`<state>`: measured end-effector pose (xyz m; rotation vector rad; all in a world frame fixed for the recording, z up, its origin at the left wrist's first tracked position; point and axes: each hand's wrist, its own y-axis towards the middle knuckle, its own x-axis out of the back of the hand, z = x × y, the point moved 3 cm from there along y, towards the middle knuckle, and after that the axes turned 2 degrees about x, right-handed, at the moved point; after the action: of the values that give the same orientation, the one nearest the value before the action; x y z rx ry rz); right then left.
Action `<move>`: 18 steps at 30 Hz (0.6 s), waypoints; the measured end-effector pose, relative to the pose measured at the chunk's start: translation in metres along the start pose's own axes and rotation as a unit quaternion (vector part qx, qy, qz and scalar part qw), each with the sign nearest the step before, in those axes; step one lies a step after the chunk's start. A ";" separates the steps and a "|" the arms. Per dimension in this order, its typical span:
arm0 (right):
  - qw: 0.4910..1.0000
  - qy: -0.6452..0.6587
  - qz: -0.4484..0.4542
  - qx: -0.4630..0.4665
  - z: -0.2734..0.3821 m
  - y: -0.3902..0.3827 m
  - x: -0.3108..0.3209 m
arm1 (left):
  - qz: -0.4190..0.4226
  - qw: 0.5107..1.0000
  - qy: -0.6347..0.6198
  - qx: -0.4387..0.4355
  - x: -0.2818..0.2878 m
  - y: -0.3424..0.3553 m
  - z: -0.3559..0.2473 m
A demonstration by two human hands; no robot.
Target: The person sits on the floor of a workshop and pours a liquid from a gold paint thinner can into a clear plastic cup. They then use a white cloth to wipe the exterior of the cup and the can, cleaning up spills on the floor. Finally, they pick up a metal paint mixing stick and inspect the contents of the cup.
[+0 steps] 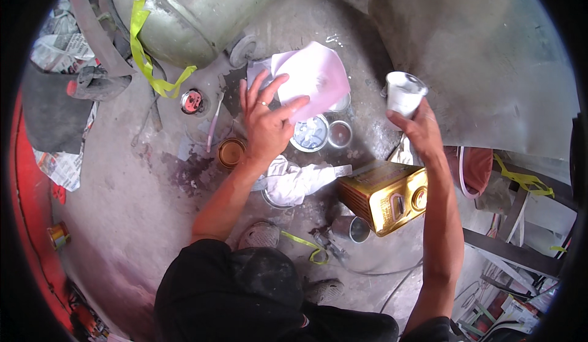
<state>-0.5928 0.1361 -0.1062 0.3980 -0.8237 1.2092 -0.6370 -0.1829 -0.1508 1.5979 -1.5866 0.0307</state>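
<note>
My left hand has its thumb and forefinger at the near left edge of a white and pinkish sheet of paper, gripping it, while the other fingers spread upward. The sheet is raised and curved, over an open can of pale grey paint. At the right, my right hand is closed round a clear plastic cup that looks whitish inside and tilts slightly. Beside the paint can stands a small round container. A white rag lies over another can just below.
A gold rectangular tin stands below my right hand, beside a metal cup. An open brown-rimmed can, a brush and a red-topped can are at the left. A large grey cylinder lies at the back. A hose crosses the floor.
</note>
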 end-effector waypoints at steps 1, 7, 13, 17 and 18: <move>0.993 0.108 -0.007 0.036 0.009 -0.010 0.007 | 0.000 0.999 -0.029 0.021 -0.002 0.001 0.003; 0.980 0.193 -0.040 -0.022 -0.004 -0.088 0.082 | -0.001 0.826 -0.476 0.301 -0.020 -0.005 0.028; 0.978 0.124 -0.136 -0.101 -0.067 -0.202 0.128 | 0.058 0.737 -0.589 0.327 -0.027 -0.016 0.027; 0.956 0.188 -0.159 -0.161 -0.111 -0.282 0.115 | 0.077 0.771 -0.564 0.284 -0.031 -0.013 0.016; 0.949 0.205 -0.166 -0.171 -0.120 -0.298 0.107 | 0.075 0.857 -0.453 0.236 -0.028 -0.010 0.011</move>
<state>-0.2612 0.1879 -0.0621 -0.0062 -0.5603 0.7752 -0.6395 -0.1683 -0.1787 2.0027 -2.5837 -0.3200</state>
